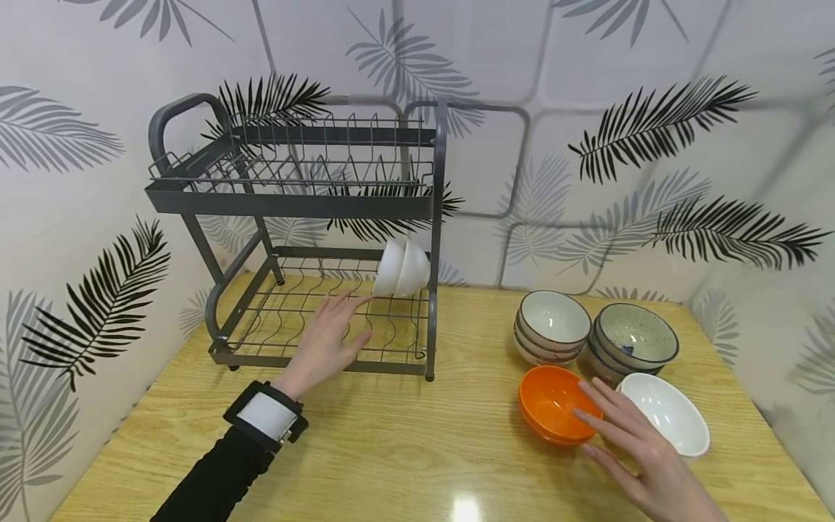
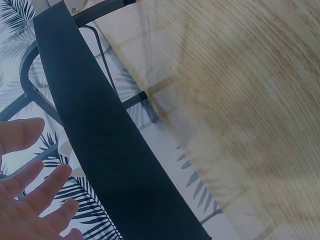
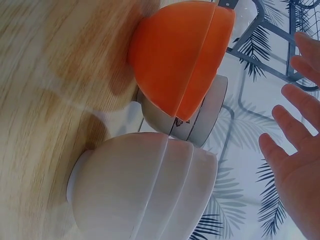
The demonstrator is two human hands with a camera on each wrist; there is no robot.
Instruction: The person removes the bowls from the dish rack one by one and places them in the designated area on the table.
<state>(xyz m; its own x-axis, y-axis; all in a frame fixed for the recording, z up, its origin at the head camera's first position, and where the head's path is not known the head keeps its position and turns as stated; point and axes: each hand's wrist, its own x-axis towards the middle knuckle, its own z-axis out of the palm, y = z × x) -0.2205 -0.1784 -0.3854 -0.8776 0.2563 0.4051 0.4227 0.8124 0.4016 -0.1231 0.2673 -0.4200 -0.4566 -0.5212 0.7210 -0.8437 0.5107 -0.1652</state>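
Note:
Two white bowls (image 1: 409, 270) stand on edge, one against the other, at the right end of the lower shelf of a dark dish rack (image 1: 290, 205). My left hand (image 1: 329, 337) reaches over that shelf with fingers extended, their tips near the rim of the left bowl; I cannot tell whether they touch. Over the right side of a stack of orange bowls (image 1: 551, 402) hovers my right hand (image 1: 642, 453), fingers spread and holding nothing. The right wrist view shows it apart from the orange bowls (image 3: 175, 60) and the white stack (image 3: 120, 185).
Behind the orange bowls stand a stack of pale dark-rimmed bowls (image 1: 554, 319) and a stack of speckled bowls (image 1: 636, 333). White bowls (image 1: 665, 413) sit at the right. The rack's upper tier (image 1: 293, 204) overhangs the lower shelf. A patterned wall (image 1: 483, 58) closes off the table's back.

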